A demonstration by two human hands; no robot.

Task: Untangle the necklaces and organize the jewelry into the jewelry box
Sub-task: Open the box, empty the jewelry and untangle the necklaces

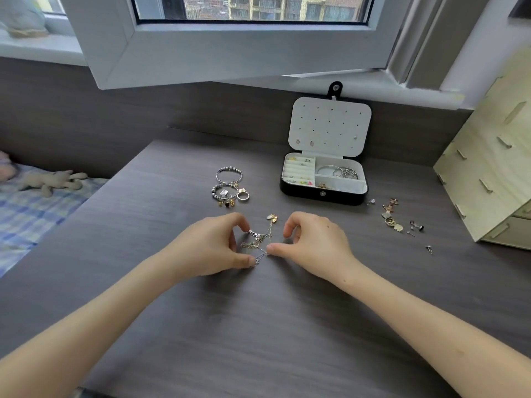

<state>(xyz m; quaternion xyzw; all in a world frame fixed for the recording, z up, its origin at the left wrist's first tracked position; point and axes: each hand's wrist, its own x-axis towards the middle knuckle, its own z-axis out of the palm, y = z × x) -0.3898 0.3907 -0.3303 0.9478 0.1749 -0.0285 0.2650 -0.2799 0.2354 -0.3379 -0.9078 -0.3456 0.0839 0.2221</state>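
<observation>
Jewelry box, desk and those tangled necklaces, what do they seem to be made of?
Jewelry box: black matte shell, probably faux leather, snap tab; pale lining, maybe felt.
Desk: dark wood-grain, likely laminate, streaked matte surface.
Tangled necklaces: thin metal chains, silver and gold tones, glinting.

In front of you is a dark brown wooden table [258, 326]. Behind it runs a dark brown wall panel [86, 110]. Above that you see a window [230, 53] with a thick white frame, tipped open into the room. Through the glass you can see tall buildings [258, 7], and soft daylight comes in. On your left is a bed [28, 214] with a blue checked sheet and a grey soft toy [51, 180] lying on it. On your right stands a pale wooden set of drawers [488, 168].
</observation>
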